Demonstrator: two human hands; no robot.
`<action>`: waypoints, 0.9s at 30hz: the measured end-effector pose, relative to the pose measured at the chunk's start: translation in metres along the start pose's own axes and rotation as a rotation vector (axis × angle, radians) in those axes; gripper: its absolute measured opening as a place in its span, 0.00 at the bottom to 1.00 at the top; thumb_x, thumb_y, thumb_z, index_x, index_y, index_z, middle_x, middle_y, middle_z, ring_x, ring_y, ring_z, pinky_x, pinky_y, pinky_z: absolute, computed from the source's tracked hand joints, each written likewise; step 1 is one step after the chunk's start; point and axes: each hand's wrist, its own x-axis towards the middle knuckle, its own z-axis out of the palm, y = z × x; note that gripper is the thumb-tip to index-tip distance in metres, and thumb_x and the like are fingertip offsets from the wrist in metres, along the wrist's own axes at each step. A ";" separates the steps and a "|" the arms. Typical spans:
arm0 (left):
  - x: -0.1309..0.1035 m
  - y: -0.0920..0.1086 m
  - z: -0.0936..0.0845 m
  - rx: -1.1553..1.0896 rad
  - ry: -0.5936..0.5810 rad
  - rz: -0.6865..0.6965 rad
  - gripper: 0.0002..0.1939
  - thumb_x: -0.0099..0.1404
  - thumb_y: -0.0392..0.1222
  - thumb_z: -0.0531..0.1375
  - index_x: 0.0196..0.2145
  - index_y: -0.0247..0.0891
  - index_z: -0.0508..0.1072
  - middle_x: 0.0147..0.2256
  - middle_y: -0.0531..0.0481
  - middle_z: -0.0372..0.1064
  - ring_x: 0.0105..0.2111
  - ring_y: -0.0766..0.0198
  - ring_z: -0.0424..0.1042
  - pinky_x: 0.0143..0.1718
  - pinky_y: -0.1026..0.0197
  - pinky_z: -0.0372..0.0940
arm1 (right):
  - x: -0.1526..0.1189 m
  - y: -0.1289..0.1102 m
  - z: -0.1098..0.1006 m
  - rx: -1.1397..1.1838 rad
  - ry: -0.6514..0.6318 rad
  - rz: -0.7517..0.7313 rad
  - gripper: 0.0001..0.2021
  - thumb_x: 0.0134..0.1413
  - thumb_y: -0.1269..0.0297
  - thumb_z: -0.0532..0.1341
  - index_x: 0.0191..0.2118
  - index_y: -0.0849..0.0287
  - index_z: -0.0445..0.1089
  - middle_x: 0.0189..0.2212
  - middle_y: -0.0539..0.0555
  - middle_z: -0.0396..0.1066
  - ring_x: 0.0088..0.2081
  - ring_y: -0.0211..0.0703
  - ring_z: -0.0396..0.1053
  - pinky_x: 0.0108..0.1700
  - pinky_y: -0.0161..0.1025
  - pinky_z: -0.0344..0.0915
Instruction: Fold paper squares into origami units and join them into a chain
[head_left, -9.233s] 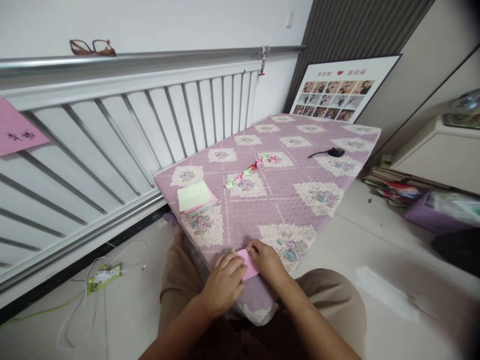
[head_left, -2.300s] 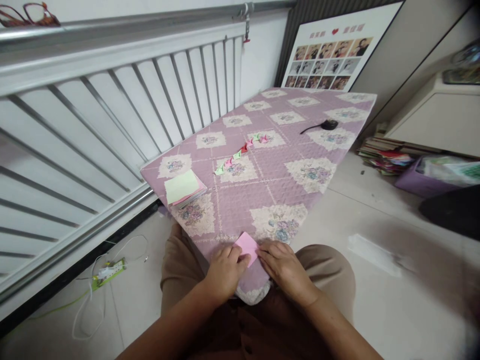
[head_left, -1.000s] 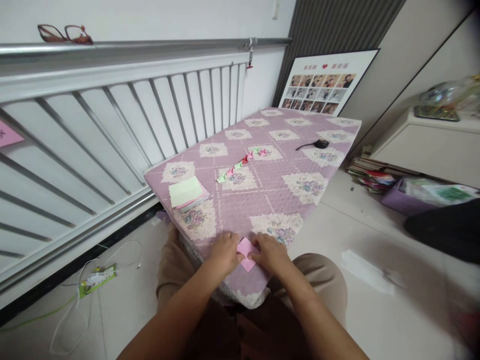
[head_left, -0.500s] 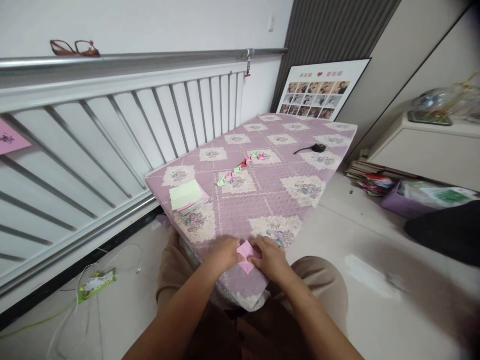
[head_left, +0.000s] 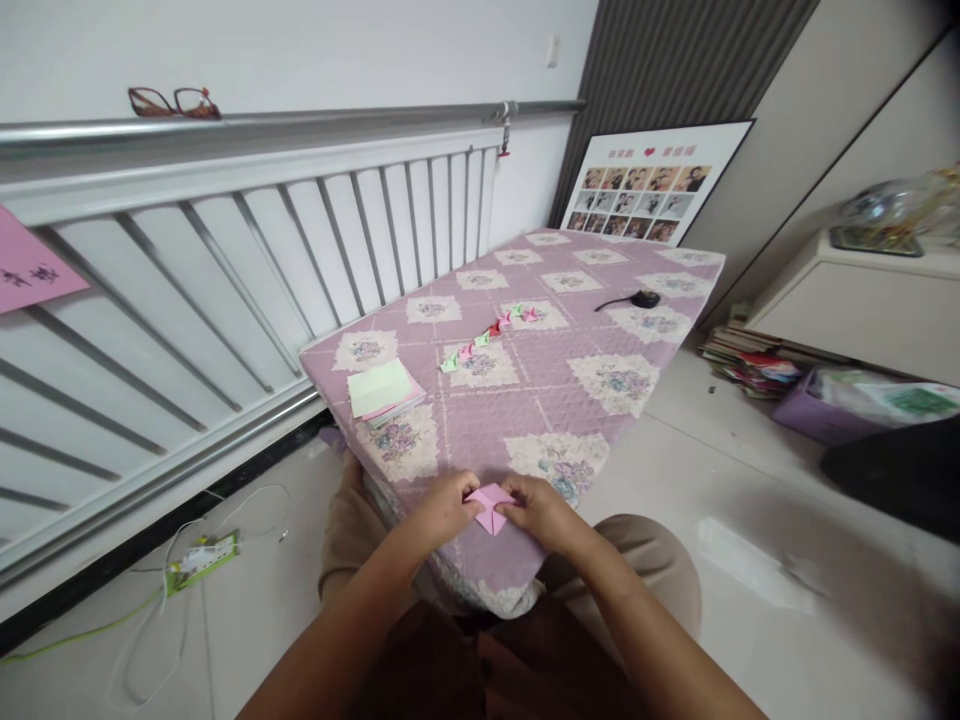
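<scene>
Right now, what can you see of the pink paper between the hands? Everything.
The pink paper is a small, plain, folded piece, roughly diamond-shaped, one corner pointing toward the wearer. A dark line, crease or gap, runs down its near half. The left hand pinches its left corner, the right hand its right. It's over the table's near end; contact with the cloth is unclear.

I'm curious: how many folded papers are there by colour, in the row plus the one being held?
Green papers, row: 3
Pink papers, row: 3
Red paper, row: 1
Held pink paper: 1
Total: 8
</scene>
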 end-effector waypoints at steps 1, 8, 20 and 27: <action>-0.002 0.002 -0.004 -0.007 0.017 0.005 0.05 0.61 0.35 0.56 0.36 0.37 0.69 0.32 0.54 0.70 0.32 0.67 0.67 0.32 0.67 0.57 | 0.002 -0.004 -0.002 0.004 -0.006 -0.021 0.04 0.52 0.66 0.59 0.29 0.56 0.70 0.26 0.47 0.70 0.30 0.38 0.65 0.35 0.34 0.58; -0.018 0.002 -0.016 0.400 0.257 0.276 0.09 0.69 0.38 0.51 0.38 0.39 0.71 0.37 0.49 0.68 0.41 0.60 0.64 0.44 0.57 0.58 | 0.006 -0.025 -0.003 -0.333 0.251 -0.263 0.06 0.58 0.65 0.58 0.31 0.57 0.70 0.29 0.52 0.68 0.36 0.44 0.61 0.43 0.41 0.55; -0.038 -0.021 0.030 0.513 0.160 0.218 0.08 0.68 0.40 0.54 0.37 0.42 0.73 0.38 0.49 0.68 0.41 0.59 0.63 0.43 0.54 0.57 | -0.019 -0.001 0.038 -0.385 0.179 -0.291 0.04 0.56 0.70 0.59 0.33 0.56 0.71 0.31 0.53 0.67 0.37 0.45 0.60 0.44 0.43 0.55; -0.045 -0.019 0.032 0.297 0.278 0.019 0.06 0.64 0.39 0.57 0.32 0.42 0.74 0.37 0.50 0.69 0.41 0.59 0.63 0.44 0.54 0.55 | -0.024 0.009 0.034 -0.146 0.164 -0.188 0.05 0.55 0.70 0.60 0.37 0.55 0.71 0.34 0.53 0.68 0.40 0.45 0.63 0.45 0.43 0.56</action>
